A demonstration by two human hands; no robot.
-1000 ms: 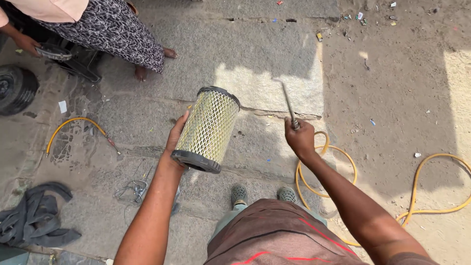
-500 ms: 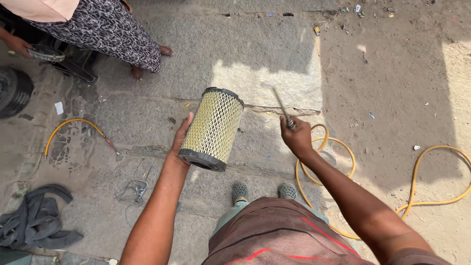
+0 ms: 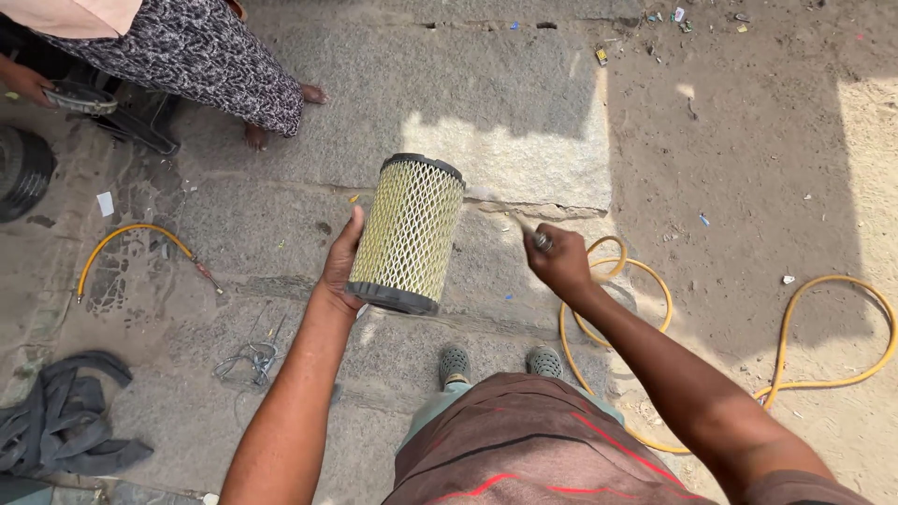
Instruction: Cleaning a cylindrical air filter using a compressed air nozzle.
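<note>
Nozzle [image 3: 535, 236] lowered toward filter [image 3: 408, 234]

No packages, labels, signs or screens (none legible).

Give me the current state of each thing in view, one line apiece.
Cylindrical air filter: lifted off the ground, tilted, gripped by left hand.
Thin metal nozzle: blurred, held in right hand, tip pointing toward the filter.
Yellow hose: looped on the ground.
Dark cloth: crumpled on the ground.
</note>
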